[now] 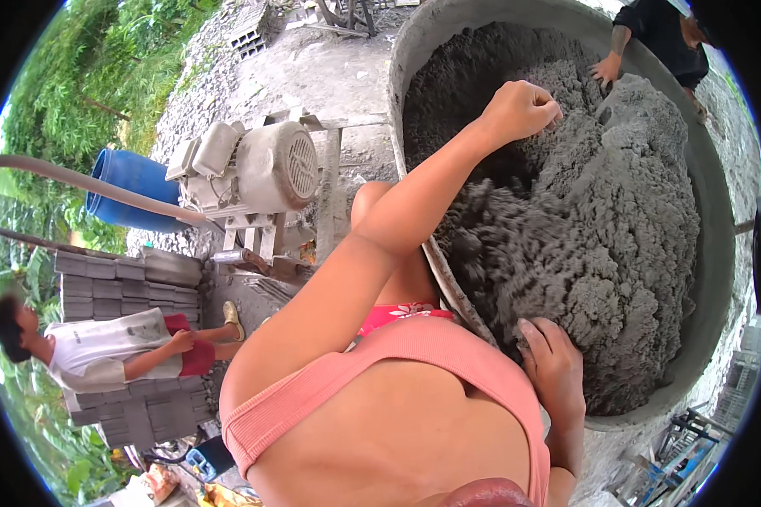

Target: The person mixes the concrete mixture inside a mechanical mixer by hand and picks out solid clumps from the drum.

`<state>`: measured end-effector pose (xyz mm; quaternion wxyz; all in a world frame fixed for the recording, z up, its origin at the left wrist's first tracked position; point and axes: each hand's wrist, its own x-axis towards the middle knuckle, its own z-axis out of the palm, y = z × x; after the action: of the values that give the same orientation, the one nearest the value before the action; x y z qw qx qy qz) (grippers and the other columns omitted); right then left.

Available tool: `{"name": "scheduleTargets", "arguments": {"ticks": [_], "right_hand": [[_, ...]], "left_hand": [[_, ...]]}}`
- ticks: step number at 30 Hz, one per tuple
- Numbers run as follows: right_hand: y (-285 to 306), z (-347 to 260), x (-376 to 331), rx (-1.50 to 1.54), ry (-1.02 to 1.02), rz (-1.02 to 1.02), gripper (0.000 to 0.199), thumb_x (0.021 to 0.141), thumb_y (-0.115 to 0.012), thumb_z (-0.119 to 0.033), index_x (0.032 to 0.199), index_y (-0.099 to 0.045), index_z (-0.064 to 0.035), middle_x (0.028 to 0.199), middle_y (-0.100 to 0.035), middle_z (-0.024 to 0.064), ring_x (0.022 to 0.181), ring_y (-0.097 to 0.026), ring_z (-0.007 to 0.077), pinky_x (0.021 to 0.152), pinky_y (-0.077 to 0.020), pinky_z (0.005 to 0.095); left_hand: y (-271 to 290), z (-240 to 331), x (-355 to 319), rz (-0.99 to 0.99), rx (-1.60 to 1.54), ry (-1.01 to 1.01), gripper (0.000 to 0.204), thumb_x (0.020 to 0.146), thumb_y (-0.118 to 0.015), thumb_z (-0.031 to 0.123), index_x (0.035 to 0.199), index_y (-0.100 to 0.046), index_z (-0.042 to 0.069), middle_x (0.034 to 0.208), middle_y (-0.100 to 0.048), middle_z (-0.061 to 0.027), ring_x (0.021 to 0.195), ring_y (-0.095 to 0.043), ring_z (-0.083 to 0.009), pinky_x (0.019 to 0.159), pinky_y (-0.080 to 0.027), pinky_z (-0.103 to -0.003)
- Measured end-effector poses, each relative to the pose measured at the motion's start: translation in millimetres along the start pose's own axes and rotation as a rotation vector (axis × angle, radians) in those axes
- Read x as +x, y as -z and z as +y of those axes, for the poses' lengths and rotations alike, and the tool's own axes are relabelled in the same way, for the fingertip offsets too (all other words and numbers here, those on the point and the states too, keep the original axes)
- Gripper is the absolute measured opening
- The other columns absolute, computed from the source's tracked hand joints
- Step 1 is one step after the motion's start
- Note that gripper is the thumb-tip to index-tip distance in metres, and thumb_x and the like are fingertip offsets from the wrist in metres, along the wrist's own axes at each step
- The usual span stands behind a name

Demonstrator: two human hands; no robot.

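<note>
Grey wet mortar (583, 220) fills mixer pan (719, 253); your left hand (522, 108) clenched, right hand (554, 363) fingers digging in. Risk: pan turning, hand trapped.

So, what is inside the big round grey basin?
The basin holds a lumpy heap of grey wet mix. The left hand and right hand press into it, and another person's hand touches it. The basin's bottom is covered.

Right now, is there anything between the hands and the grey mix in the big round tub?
Nothing visible. The left hand rests on the grey mix at the top, and the right hand touches it near the tub rim.
</note>
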<state>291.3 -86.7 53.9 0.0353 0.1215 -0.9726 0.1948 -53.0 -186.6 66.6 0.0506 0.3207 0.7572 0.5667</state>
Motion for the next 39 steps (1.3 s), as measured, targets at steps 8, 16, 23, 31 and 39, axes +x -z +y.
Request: {"name": "scheduleTargets", "arguments": {"ticks": [8,16,23,31,39], "right_hand": [[1,5,1,0.126,-0.057,0.077,0.039,0.074,-0.070,-0.001,0.112,-0.062,-0.0051,0.107,-0.062,0.0129,0.096,-0.062,0.0328,0.079,-0.0523,0.0412],[12,33,5,0.071,-0.072,-0.002,0.042,0.071,-0.072,-0.001,0.111,-0.062,-0.0038,0.106,-0.063,0.0149,0.097,-0.062,0.0348,0.081,-0.0516,0.0412],[-11,79,12,0.159,-0.137,-0.023,0.042,0.071,-0.073,0.001,0.111,-0.062,-0.0037,0.106,-0.063,0.0145,0.096,-0.063,0.0351,0.080,-0.0513,0.0401],[-29,91,10,0.354,-0.213,-0.156,0.040,0.072,-0.074,-0.003,0.110,-0.063,-0.0033,0.103,-0.064,0.0154,0.096,-0.063,0.0358,0.081,-0.0509,0.0391],[-36,86,11,0.404,-0.152,-0.204,0.040,0.071,-0.073,-0.004,0.110,-0.063,-0.0019,0.104,-0.065,0.0155,0.098,-0.063,0.0348,0.085,-0.0499,0.0393]], "left_hand": [[-20,-20,11,-0.043,0.218,-0.063,0.025,0.086,-0.057,0.022,0.085,-0.076,0.005,0.070,-0.071,-0.0058,0.061,-0.067,-0.0146,0.062,-0.052,-0.030],[-26,-17,-1,-0.030,0.379,-0.107,0.026,0.082,-0.060,0.027,0.089,-0.076,0.008,0.073,-0.069,-0.0127,0.069,-0.066,-0.0287,0.070,-0.053,-0.037],[-32,-19,-2,-0.074,0.437,-0.099,0.027,0.082,-0.061,0.029,0.092,-0.076,0.009,0.080,-0.070,-0.0151,0.077,-0.068,-0.0313,0.078,-0.054,-0.040],[-32,-26,2,-0.071,0.450,-0.060,0.024,0.081,-0.060,0.027,0.086,-0.076,0.009,0.075,-0.069,-0.0145,0.076,-0.067,-0.0316,0.074,-0.054,-0.040],[-33,-31,4,-0.116,0.490,-0.036,0.027,0.079,-0.058,0.027,0.087,-0.076,0.010,0.080,-0.071,-0.0127,0.080,-0.068,-0.0304,0.079,-0.055,-0.041]]}}
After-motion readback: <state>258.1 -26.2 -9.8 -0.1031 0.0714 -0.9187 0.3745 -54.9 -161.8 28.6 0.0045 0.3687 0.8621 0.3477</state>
